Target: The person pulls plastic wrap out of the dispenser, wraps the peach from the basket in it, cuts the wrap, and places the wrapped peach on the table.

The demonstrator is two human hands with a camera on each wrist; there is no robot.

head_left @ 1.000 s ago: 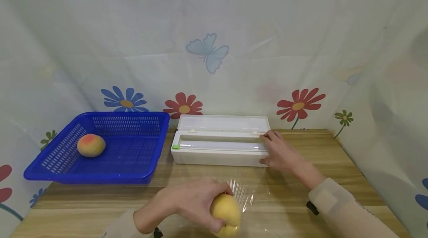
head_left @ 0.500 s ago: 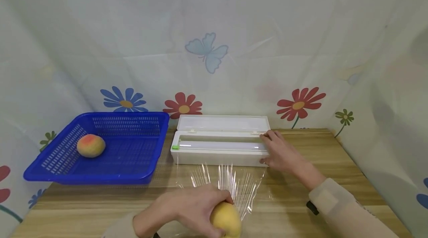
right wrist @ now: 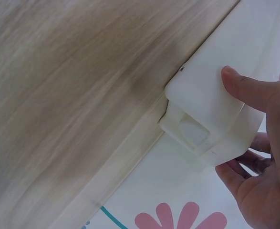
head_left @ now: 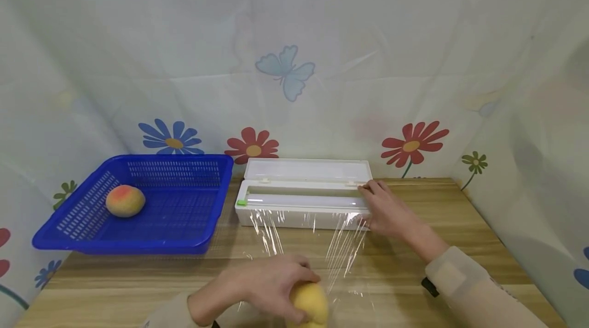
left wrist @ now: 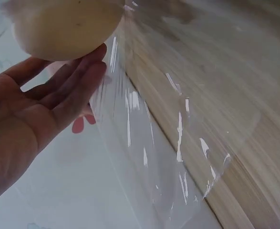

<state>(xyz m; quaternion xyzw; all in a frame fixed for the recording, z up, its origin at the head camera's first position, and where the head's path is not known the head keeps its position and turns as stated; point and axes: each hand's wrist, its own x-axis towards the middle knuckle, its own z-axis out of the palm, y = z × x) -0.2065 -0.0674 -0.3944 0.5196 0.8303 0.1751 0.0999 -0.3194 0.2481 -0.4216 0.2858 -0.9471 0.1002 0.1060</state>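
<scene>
Across the back and sides, a pale cloth printed with flowers and a butterfly. Below, a wood-grain worktop. At the person's left, a blue basket with perforated walls. Just beside it, toward the middle, a long white box, lid tipped back on its hinges, a pale roll lying lengthwise inside. Stretched from the box toward the bottom of the head view, clear film, drawn into bright creases. At the box's right end, the right grip clasped on it, thumb against the front face, fingers round behind. Lower down, the left grip curled about a yellow fruit, in front of the box and well apart from it; film at the fruit too, though how far around, hard to tell. Inside the basket, toward its left side, a red-blushed peach. On the box's front left corner, a small green tab.
</scene>
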